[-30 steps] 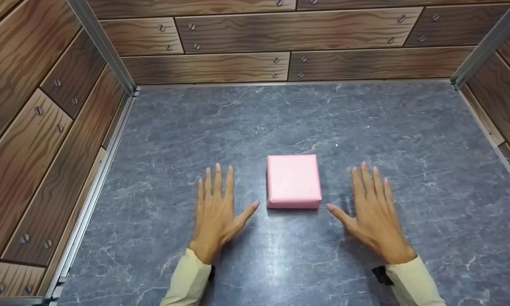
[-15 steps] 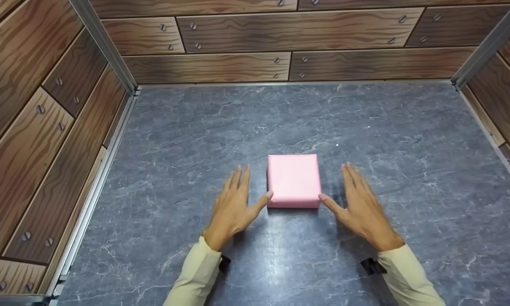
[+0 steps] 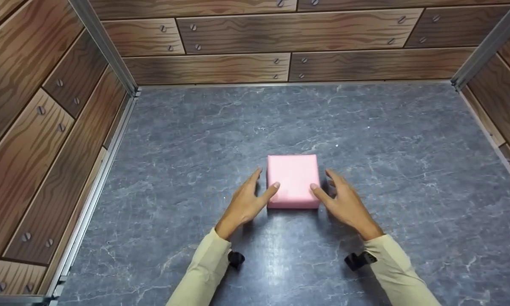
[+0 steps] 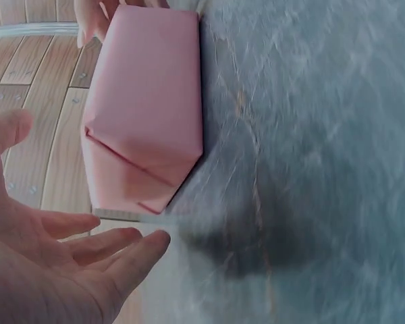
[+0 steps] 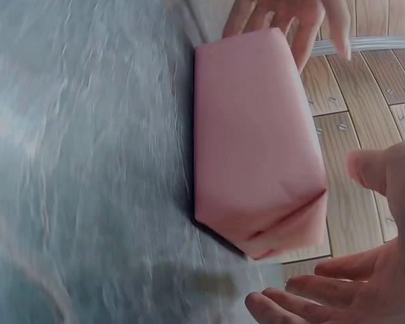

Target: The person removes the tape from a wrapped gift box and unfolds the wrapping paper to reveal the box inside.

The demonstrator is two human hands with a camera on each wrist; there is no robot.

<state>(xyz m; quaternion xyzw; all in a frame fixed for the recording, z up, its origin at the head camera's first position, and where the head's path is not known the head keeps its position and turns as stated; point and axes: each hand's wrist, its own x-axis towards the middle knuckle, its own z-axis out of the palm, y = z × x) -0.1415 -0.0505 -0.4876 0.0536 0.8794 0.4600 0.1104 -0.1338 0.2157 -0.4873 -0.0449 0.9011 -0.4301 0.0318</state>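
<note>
A square box wrapped in pink paper (image 3: 294,176) lies flat on the grey marbled surface. Folded paper seams show on its side in the left wrist view, where the pink box (image 4: 145,81) stands apart from the fingers. At its left is my left hand (image 3: 242,204), thumb above the near left edge and fingers slightly bent beside the box. My right hand (image 3: 346,204) mirrors this on the other side, its thumb over the near right edge. A gap also separates the right fingers (image 5: 331,290) from the box in the right wrist view.
Wood-plank-patterned walls enclose the surface at the back (image 3: 237,34), left (image 3: 46,140) and right. Metal rails (image 3: 97,187) run along the edges. Black wrist cameras (image 3: 236,259) sit under both pale yellow sleeves (image 3: 201,267).
Both hands have moved inward from lying flat on either side to close beside the pink box. Their thumbs have come over its near corners. The box stays in place.
</note>
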